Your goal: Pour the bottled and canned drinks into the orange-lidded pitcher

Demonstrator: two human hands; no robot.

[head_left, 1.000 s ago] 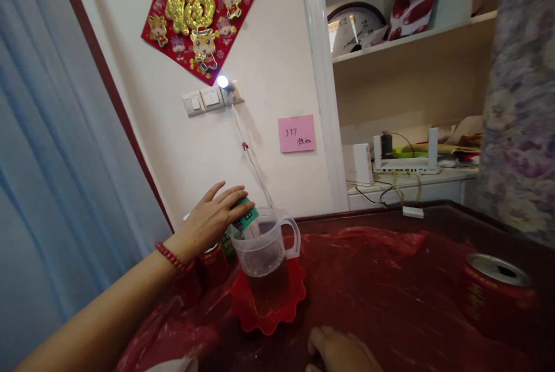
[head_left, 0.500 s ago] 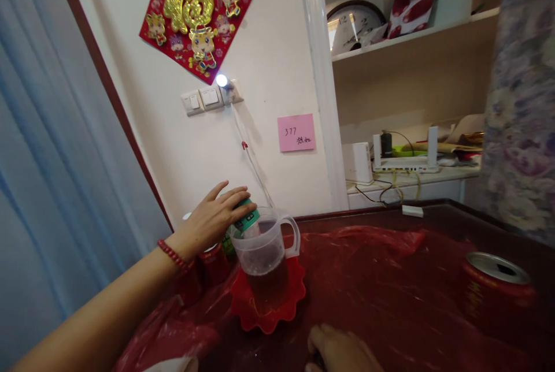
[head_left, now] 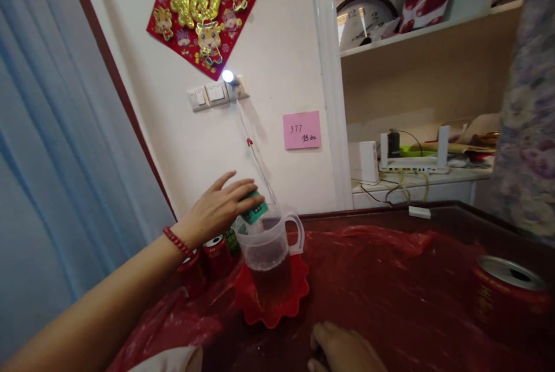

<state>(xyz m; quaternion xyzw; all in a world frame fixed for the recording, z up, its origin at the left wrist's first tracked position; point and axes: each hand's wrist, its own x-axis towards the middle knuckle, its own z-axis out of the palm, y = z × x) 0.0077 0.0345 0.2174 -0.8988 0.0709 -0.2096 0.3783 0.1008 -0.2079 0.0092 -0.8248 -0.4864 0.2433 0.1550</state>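
Note:
My left hand (head_left: pixel 228 203), wearing a red bead bracelet (head_left: pixel 176 241), is closed round a green-labelled container (head_left: pixel 254 209). The container is tilted, with its pale lower end in the mouth of a clear plastic measuring jug (head_left: pixel 265 249). Dark brown liquid with bubbles on top fills the lower part of the jug. Under the jug lies a red scalloped dish (head_left: pixel 299 294). At the lower edge of the view my right hand (head_left: pixel 344 349) rests low over the table, fingers curled; something dark shows by its thumb, too hidden to name.
Red drink cans (head_left: pixel 218 256) stand behind my left forearm, and another red can (head_left: pixel 509 302) is at the right. Crumpled red plastic film (head_left: pixel 368 239) covers part of the dark table. A small white block (head_left: pixel 420 212) and a router (head_left: pixel 414 165) lie further back.
The whole view has shifted slightly, so the scene sits a little further right. My left hand keeps the green container tilted in the jug; my right hand stays low in front.

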